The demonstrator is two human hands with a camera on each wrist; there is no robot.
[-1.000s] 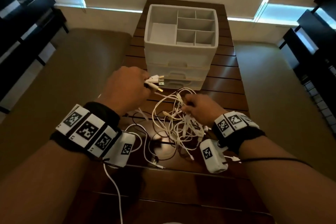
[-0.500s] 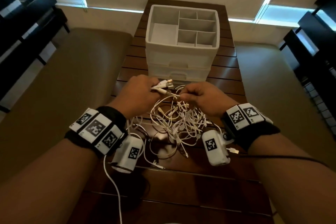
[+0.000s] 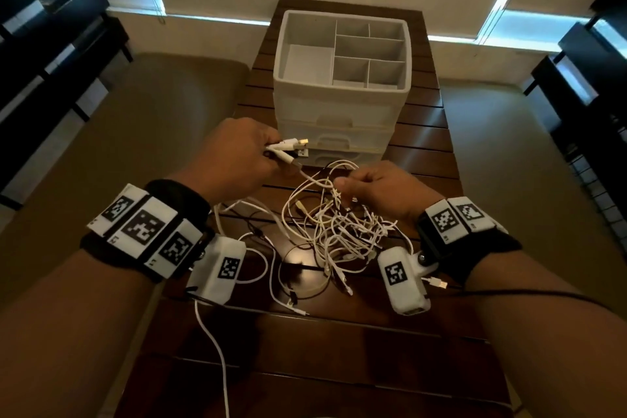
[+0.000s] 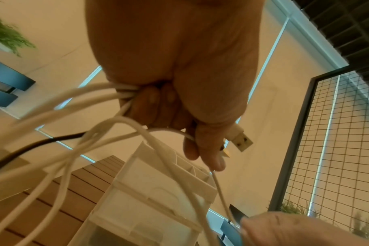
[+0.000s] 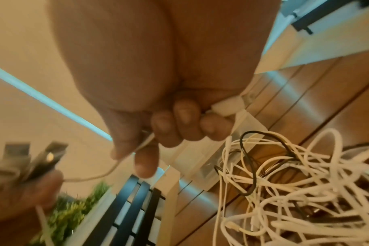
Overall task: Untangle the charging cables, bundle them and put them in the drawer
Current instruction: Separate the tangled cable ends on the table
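A tangle of white and black charging cables (image 3: 339, 231) lies on the dark slatted table (image 3: 424, 153), also in the right wrist view as the cable tangle (image 5: 295, 191). My left hand (image 3: 244, 159) grips several USB plug ends (image 3: 295, 148), fingers curled round the cords (image 4: 120, 93); one USB plug (image 4: 241, 141) sticks out past the thumb. My right hand (image 3: 376, 187) pinches a thin white cable (image 5: 120, 159) between thumb and forefinger, and its curled fingers hold a white plug (image 5: 228, 106). The white drawer unit (image 3: 339, 105) stands just behind, drawers closed.
The unit's top tray (image 3: 312, 61) has open, empty compartments. A tan floor lies on both sides of the narrow table. Dark shelving (image 3: 593, 78) stands at right and left. A loose white cable (image 3: 217, 349) trails toward the table's near edge.
My left hand has drawn the plug ends up and left, away from the pile. My right hand has dropped slightly right, and a thin cable now stretches between the hands.
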